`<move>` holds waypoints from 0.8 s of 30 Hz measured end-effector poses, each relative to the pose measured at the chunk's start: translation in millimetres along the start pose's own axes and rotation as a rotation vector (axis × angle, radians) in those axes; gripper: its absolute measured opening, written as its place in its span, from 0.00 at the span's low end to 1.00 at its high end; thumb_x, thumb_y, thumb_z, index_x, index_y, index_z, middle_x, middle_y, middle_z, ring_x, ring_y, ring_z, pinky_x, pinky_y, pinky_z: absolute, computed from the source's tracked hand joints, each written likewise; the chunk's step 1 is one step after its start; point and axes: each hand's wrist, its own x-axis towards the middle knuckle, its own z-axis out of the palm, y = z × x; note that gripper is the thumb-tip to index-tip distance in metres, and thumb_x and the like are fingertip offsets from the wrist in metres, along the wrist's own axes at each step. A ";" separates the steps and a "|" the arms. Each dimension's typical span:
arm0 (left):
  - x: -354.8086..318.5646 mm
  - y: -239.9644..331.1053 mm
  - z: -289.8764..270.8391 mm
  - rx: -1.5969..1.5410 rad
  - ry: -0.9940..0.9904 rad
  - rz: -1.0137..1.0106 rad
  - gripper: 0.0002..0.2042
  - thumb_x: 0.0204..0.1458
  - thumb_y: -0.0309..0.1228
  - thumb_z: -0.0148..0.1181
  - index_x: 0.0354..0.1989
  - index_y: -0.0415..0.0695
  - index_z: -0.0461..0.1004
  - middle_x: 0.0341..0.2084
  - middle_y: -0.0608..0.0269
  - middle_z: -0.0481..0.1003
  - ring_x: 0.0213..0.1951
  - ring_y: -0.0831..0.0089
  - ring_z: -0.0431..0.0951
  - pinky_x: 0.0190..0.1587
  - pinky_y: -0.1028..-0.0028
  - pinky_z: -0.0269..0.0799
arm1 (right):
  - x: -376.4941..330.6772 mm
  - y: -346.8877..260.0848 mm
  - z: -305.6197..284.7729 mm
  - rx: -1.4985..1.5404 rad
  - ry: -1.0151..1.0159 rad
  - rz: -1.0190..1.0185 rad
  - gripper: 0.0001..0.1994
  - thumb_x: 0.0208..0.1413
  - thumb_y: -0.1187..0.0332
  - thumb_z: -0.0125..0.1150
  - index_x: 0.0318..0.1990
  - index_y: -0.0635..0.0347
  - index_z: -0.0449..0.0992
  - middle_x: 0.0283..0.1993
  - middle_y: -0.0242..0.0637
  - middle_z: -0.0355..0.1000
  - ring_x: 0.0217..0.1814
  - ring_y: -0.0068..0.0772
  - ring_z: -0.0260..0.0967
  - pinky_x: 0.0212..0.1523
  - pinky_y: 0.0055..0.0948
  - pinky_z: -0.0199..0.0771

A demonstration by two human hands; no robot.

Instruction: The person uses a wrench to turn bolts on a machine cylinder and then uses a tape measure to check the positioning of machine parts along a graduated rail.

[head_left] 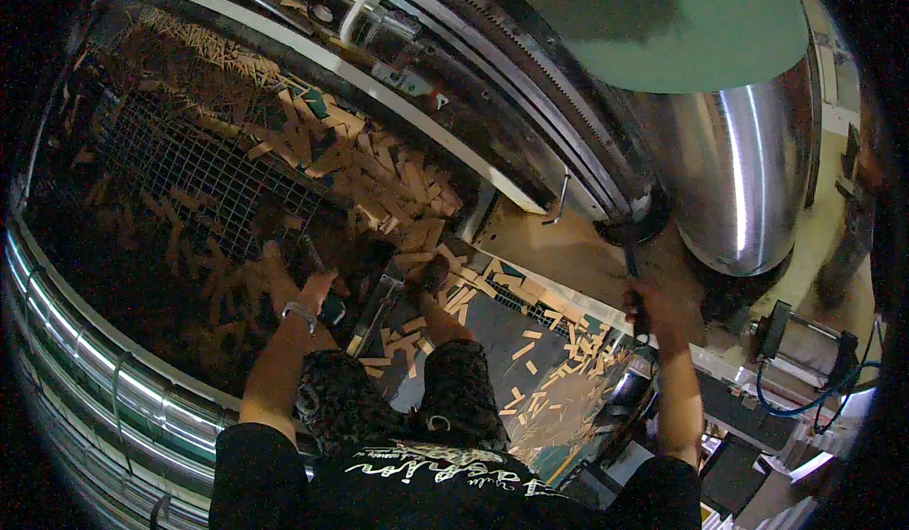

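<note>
I see my right hand (651, 305) closed around a dark long-handled tool (629, 246), its head up by the shiny steel drum (748, 180). My left hand (308, 289) reaches into pale wooden sticks (379, 175) heaped over the wire mesh (189, 166); its grip I cannot tell

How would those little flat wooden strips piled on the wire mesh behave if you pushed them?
The wooden strips look thin and loose, so they would probably slide and scatter easily. Each seems light. Some might drop through or snag on the wire mesh, since a few lie across its openings.
</note>
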 end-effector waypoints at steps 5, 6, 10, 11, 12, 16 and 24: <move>8.5 19.4 17.4 -0.063 -0.129 -0.074 0.34 0.37 0.48 0.58 0.48 0.40 0.52 0.47 0.52 0.54 0.50 0.57 0.53 0.51 0.63 0.54 | 9.4 15.5 10.0 0.082 0.086 -0.103 0.17 0.48 0.51 0.50 0.31 0.56 0.68 0.18 0.28 0.61 0.14 0.24 0.56 0.14 0.26 0.57; 10.8 22.7 19.9 -0.069 -0.132 -0.071 0.32 0.38 0.47 0.57 0.47 0.40 0.53 0.46 0.52 0.55 0.49 0.57 0.54 0.50 0.64 0.55 | 12.0 22.2 2.2 0.117 0.079 -0.108 0.18 0.48 0.49 0.50 0.31 0.57 0.68 0.19 0.29 0.62 0.14 0.25 0.57 0.14 0.26 0.58; 10.0 18.7 14.2 -0.097 -0.124 -0.074 0.25 0.41 0.46 0.55 0.42 0.41 0.58 0.42 0.53 0.59 0.45 0.59 0.58 0.48 0.64 0.57 | 5.2 12.5 11.5 0.048 0.134 -0.065 0.23 0.48 0.44 0.48 0.33 0.57 0.69 0.22 0.31 0.66 0.18 0.27 0.64 0.18 0.27 0.65; 10.3 16.4 15.6 -0.103 -0.136 -0.074 0.24 0.42 0.45 0.54 0.41 0.41 0.59 0.41 0.54 0.60 0.44 0.59 0.59 0.47 0.64 0.58 | 2.6 12.7 10.0 0.054 0.129 -0.071 0.24 0.48 0.44 0.47 0.33 0.58 0.70 0.23 0.31 0.67 0.20 0.28 0.65 0.19 0.27 0.66; 9.4 13.4 14.6 -0.114 -0.146 -0.070 0.22 0.43 0.45 0.53 0.40 0.41 0.60 0.40 0.54 0.61 0.43 0.60 0.60 0.46 0.65 0.58 | 0.5 13.4 7.8 0.061 0.122 -0.077 0.24 0.48 0.43 0.46 0.33 0.58 0.70 0.24 0.32 0.67 0.21 0.28 0.66 0.21 0.27 0.67; 4.1 3.6 5.7 -0.157 -0.126 -0.041 0.17 0.46 0.43 0.50 0.35 0.41 0.64 0.36 0.55 0.65 0.39 0.62 0.64 0.43 0.65 0.61 | 5.0 7.5 3.5 0.005 0.166 -0.072 0.27 0.49 0.41 0.41 0.34 0.59 0.69 0.26 0.34 0.68 0.23 0.28 0.67 0.23 0.26 0.68; -12.9 9.4 21.8 -0.279 -0.354 0.311 0.15 0.52 0.40 0.45 0.26 0.41 0.73 0.27 0.58 0.73 0.32 0.65 0.72 0.37 0.67 0.65 | 75.1 143.1 42.8 -0.149 0.091 -0.414 0.18 0.53 0.54 0.43 0.37 0.60 0.69 0.30 0.34 0.68 0.24 0.26 0.64 0.25 0.24 0.67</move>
